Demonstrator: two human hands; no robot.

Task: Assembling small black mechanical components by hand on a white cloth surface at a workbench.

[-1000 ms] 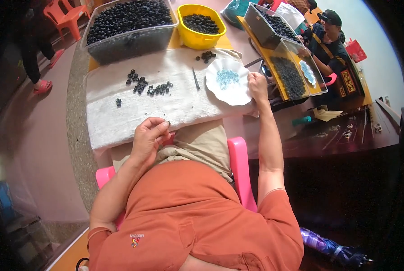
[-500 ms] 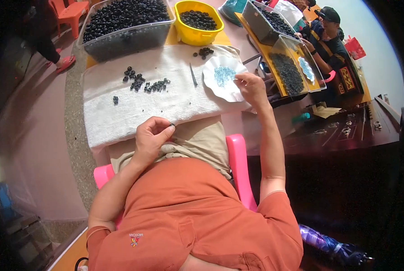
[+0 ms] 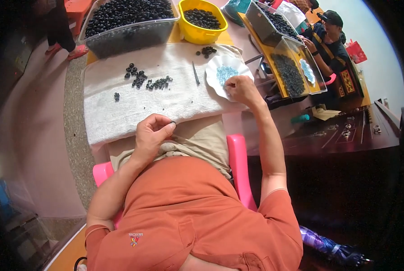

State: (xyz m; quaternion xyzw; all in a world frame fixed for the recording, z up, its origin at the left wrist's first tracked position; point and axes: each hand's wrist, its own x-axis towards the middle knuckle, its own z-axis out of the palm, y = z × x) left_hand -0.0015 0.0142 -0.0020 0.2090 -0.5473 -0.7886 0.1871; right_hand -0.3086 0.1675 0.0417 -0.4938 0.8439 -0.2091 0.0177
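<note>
Just past the near edge of the white towel [image 3: 116, 117], my left hand [image 3: 151, 135] pinches a small black bead [image 3: 173, 122] between thumb and forefinger. My right hand [image 3: 244, 91] reaches into a white wavy-rimmed dish [image 3: 213, 81] that holds a heap of tiny light-blue pieces [image 3: 226, 72]. Its fingers are pressed together at the dish's near side; whatever is between them is hidden. Black beads [image 3: 139, 79] lie in loose groups on the towel, and a small dark pile [image 3: 207, 51] sits behind the dish. Left of the dish rests a thin pointed metal tool [image 3: 196, 73].
A clear bin [image 3: 129, 38] full of black beads and a yellow tub [image 3: 202, 38] stand at the back. A co-worker [image 3: 328, 43] sits at another table on the right. Pink chair arms [image 3: 240, 167] flank me. Someone's legs [image 3: 64, 29] are at far left.
My right hand has moved slightly left and down, farther into the dish. The left hand stays in place with the bead. At far left, the walking person's feet have shifted.
</note>
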